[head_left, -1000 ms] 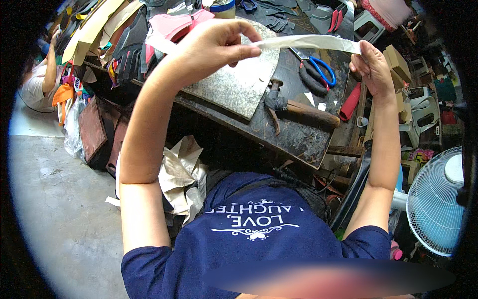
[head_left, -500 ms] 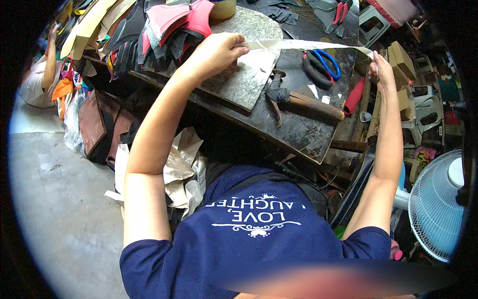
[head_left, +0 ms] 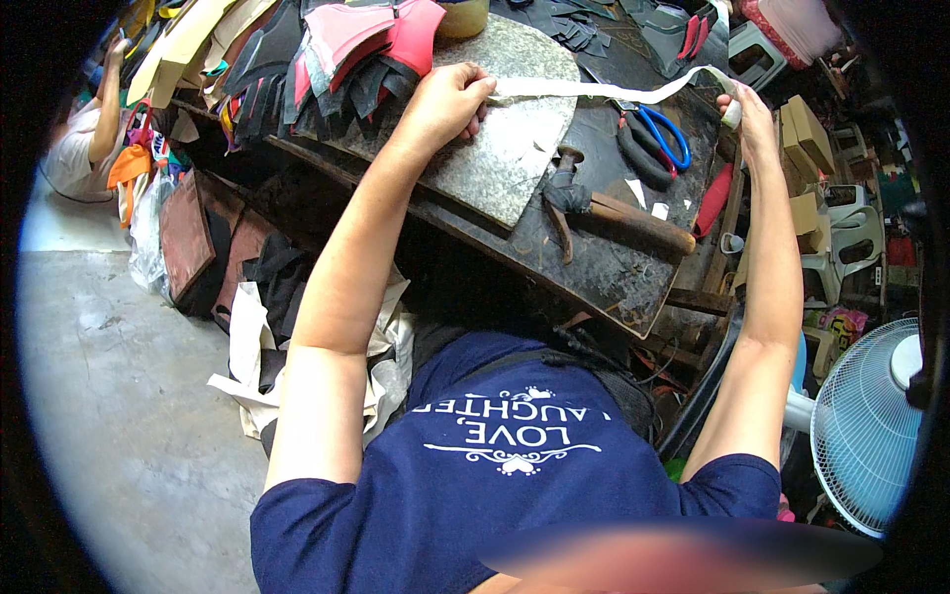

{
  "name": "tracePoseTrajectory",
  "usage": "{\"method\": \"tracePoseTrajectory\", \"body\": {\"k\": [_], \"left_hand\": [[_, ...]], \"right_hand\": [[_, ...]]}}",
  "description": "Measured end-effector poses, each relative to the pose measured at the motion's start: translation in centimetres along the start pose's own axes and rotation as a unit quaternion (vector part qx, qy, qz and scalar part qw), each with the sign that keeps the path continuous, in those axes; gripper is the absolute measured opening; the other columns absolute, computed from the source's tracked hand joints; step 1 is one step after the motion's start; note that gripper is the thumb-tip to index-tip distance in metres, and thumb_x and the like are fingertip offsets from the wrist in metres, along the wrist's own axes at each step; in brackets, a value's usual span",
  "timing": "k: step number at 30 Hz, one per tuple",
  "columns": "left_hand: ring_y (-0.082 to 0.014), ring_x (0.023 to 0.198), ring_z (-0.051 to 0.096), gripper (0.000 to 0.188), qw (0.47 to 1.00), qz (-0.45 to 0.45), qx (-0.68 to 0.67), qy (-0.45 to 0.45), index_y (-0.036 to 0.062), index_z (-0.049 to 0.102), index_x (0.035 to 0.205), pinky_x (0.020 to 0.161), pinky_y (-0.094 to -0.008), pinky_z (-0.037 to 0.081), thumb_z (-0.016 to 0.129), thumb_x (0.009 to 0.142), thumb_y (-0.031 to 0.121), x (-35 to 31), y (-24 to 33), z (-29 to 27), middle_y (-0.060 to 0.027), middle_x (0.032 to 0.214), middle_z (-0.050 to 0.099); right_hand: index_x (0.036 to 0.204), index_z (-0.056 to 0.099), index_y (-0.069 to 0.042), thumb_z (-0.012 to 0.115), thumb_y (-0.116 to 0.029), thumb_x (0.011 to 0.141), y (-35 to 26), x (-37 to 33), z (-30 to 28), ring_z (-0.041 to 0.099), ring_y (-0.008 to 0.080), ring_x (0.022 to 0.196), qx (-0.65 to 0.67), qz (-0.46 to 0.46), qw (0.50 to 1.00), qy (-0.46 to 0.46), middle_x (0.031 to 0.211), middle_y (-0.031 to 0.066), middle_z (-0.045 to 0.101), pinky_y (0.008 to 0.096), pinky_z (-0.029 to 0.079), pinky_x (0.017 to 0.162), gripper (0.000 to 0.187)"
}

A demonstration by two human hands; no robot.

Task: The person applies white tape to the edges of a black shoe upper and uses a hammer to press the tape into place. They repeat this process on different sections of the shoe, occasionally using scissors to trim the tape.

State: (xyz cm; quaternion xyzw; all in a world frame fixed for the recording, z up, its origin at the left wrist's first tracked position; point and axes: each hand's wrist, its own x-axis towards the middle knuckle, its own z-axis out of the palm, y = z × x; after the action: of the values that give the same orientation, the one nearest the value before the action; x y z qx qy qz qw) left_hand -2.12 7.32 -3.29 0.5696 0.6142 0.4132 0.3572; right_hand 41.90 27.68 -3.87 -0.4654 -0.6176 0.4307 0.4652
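A narrow white strip (head_left: 594,89) of tape or fabric runs between my two hands above the workbench. My left hand (head_left: 454,102) pinches one end over the grey stone slab (head_left: 495,183). The other end is gripped by my right hand (head_left: 743,111), out past the bench's right side, where a bit of the strip hangs below the fingers. Between the hands the strip sags and curves up near the right one. Below it lie scissors (head_left: 661,139) with blue and black handles and a hammer (head_left: 633,218) with a wooden handle.
Stacked pink and black cut pieces (head_left: 371,49) lie left of the slab. Dark scraps (head_left: 569,30) are at the back. A fan (head_left: 871,426) stands at my right, near cardboard boxes (head_left: 807,134) and plastic stools (head_left: 853,238). Another person's arm (head_left: 107,109) shows at far left.
The strip has gone from nearly taut to slack and wavy. My right hand has moved slightly left and turned, so the two hands are a little closer together.
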Motion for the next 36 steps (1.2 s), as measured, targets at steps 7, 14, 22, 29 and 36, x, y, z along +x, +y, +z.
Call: {"method": "tracePoseTrajectory", "body": {"k": [7,14,22,29,36], "left_hand": [[-0.0311,0.077,0.068,0.029,0.986,0.062,0.118,0.101,0.0019,0.067,0.099,0.072,-0.0410,0.053,0.057,0.091,0.028,-0.5,-0.7,1.1,-0.0179,0.083,0.069],[-0.0351,0.093,0.067,0.034,0.982,0.062,0.133,0.119,0.0049,0.066,0.106,0.081,-0.0419,0.052,0.053,0.093,0.033,-0.9,-1.0,1.4,-0.0181,0.098,0.069],[-0.0240,0.079,0.068,0.035,0.997,0.004,0.009,0.082,0.0031,0.065,0.106,0.075,-0.0356,0.052,0.051,0.095,0.034,-0.2,-1.8,1.2,-0.0114,0.088,0.070],[-0.0100,0.063,0.059,0.031,0.996,0.042,-0.058,0.047,0.0024,0.066,0.099,0.062,-0.0269,0.048,0.058,0.093,0.032,-1.0,-1.5,0.9,-0.0043,0.075,0.066],[-0.0166,0.073,0.063,0.028,0.983,0.109,0.058,0.133,-0.0001,0.065,0.097,0.068,-0.0309,0.050,0.062,0.090,0.027,-1.5,-1.1,1.4,-0.0104,0.082,0.068]], "right_hand": [[0.132,0.057,-0.012,0.063,-0.036,0.090,-1.3,0.8,2.3,0.056,0.0251,0.119,-0.391,-0.093,0.912,0.082,0.126,0.0119,0.062,0.0358,0.042,0.101,0.049],[0.100,0.070,-0.010,0.065,-0.035,0.087,-6.8,-7.2,9.2,0.066,0.0296,0.095,-0.406,-0.122,0.899,-0.110,0.098,0.0133,0.069,0.0390,0.050,0.083,0.029],[0.102,0.067,-0.007,0.069,-0.026,0.085,-10.4,-13.5,12.3,0.064,0.0228,0.081,-0.481,-0.040,0.866,-0.129,0.087,0.0102,0.066,0.0340,0.049,0.075,0.025],[0.095,0.067,-0.010,0.066,-0.031,0.086,-10.7,-13.3,14.1,0.063,0.0271,0.086,-0.555,-0.177,0.801,-0.140,0.086,0.0095,0.065,0.0398,0.050,0.076,0.023],[0.095,0.067,-0.010,0.065,-0.033,0.087,-9.6,-12.7,12.9,0.063,0.0294,0.091,-0.557,-0.121,0.809,-0.147,0.091,0.0102,0.066,0.0410,0.050,0.081,0.024]]}}
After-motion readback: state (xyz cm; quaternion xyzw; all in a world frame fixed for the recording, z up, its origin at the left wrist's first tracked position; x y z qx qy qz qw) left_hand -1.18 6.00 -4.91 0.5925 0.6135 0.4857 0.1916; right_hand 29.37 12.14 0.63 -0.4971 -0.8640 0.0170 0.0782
